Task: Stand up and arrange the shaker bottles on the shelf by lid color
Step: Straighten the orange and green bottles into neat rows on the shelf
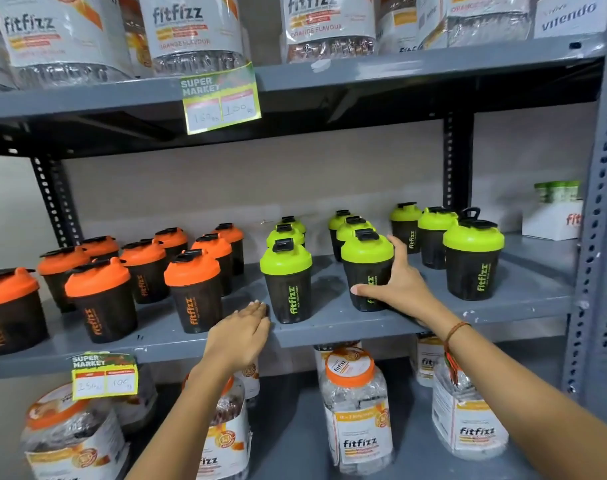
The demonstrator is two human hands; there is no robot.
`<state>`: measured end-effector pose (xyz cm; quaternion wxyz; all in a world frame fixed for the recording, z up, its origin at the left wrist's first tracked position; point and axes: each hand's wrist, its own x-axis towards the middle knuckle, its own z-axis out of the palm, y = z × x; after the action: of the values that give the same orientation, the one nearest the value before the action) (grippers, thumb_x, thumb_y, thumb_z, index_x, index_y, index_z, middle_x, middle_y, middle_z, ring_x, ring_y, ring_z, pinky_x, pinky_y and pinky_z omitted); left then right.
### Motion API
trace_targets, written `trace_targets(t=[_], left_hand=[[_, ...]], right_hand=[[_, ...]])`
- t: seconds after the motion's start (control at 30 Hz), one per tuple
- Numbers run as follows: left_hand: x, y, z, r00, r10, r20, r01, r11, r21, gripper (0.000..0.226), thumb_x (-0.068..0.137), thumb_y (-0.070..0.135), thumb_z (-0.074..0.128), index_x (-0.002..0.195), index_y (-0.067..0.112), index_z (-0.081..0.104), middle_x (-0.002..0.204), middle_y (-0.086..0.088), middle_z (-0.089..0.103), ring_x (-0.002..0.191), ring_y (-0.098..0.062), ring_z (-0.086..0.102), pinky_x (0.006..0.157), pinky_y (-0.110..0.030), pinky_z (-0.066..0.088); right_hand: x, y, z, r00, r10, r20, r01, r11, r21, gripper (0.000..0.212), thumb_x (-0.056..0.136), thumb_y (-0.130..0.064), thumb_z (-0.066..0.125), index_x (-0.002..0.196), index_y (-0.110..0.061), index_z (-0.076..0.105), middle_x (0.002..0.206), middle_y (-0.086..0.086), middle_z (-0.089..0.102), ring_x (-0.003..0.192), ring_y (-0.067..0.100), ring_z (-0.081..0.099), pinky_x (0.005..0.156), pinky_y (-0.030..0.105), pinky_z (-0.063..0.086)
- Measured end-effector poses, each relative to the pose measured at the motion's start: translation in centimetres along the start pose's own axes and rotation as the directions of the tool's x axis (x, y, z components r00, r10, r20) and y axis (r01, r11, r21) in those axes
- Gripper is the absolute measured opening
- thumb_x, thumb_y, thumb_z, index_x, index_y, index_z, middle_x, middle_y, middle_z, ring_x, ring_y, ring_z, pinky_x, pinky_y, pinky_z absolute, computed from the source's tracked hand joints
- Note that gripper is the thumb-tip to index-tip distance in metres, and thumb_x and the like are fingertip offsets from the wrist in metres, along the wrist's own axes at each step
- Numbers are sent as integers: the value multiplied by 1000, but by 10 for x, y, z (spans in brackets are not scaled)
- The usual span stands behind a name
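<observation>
Dark shaker bottles standing upright on the grey shelf: orange-lidded ones grouped left, green-lidded in rows right, one gripped.

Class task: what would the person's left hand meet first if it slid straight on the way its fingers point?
Probably the dark shaker bottle with the green lid at the front of its row. The left hand lies flat on the grey metal shelf, fingers just short of the bottle's base; depth is uncertain.
</observation>
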<state>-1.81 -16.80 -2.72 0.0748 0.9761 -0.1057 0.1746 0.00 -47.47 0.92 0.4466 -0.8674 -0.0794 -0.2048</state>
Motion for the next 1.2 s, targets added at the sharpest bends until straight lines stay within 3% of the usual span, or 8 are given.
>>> trace_targets(t=[0.43,0.6,0.67,0.73,0.83,0.93,1.03,1.2], left_hand=[[-3,5,-3,998,-58,28,60,997,-47,70,85,42,9,146,17,32,156,-1,27,144,-11,24,118,-28,18],[-4,15,-16,977,-208,39,211,947,-242,51,97,36,20,144,27,34,154,3,32,140,-20,33,110,-38,27],[-6,16,-24,958,-286,36,273,862,-427,53,91,47,25,142,35,36,153,3,35,138,-24,35,107,-41,28],[-11,17,-30,943,-329,53,276,683,-676,66,74,70,33,135,47,40,149,5,41,135,-22,38,111,-45,28],[-13,27,-35,963,-260,72,220,599,-770,97,56,79,56,141,36,36,140,11,46,127,-14,45,112,-42,31],[-9,44,-36,971,-225,79,217,696,-684,95,59,61,77,139,26,40,138,3,53,124,-17,51,104,-37,40],[-7,51,-32,965,-257,62,246,787,-566,86,52,67,76,126,32,50,127,5,62,113,-19,59,97,-41,47],[-4,54,-27,955,-296,15,266,835,-481,74,57,66,74,120,33,54,120,5,67,108,-22,61,88,-40,50]], right_hand=[[-9,4,-6,999,-35,-13,36,998,46,132,57,-58,88,154,-37,1,150,6,48,136,29,47,110,46,42],[-32,12,-21,992,-50,-115,65,989,131,133,48,-80,76,155,-38,8,154,3,41,137,23,45,107,46,45],[-45,18,-32,935,-137,-328,185,975,121,108,62,-75,72,150,-30,30,137,-1,52,120,16,54,94,37,52],[-54,24,-46,788,-221,-575,274,962,6,80,74,-60,74,139,-25,45,121,-1,55,107,17,54,86,37,52],[-55,37,-64,656,-179,-733,190,979,-69,76,79,-41,78,140,-18,41,130,7,46,116,25,49,98,46,46],[-41,56,-78,737,-32,-675,13,999,-33,101,74,-47,80,151,-16,23,149,15,37,136,32,40,111,51,37],[-31,68,-90,851,105,-515,-137,990,-24,116,65,-61,80,152,-25,14,151,12,44,135,36,46,106,53,42],[-23,79,-96,888,175,-425,-240,965,-104,87,67,-53,81,132,-18,37,127,18,63,115,42,59,90,50,51]])
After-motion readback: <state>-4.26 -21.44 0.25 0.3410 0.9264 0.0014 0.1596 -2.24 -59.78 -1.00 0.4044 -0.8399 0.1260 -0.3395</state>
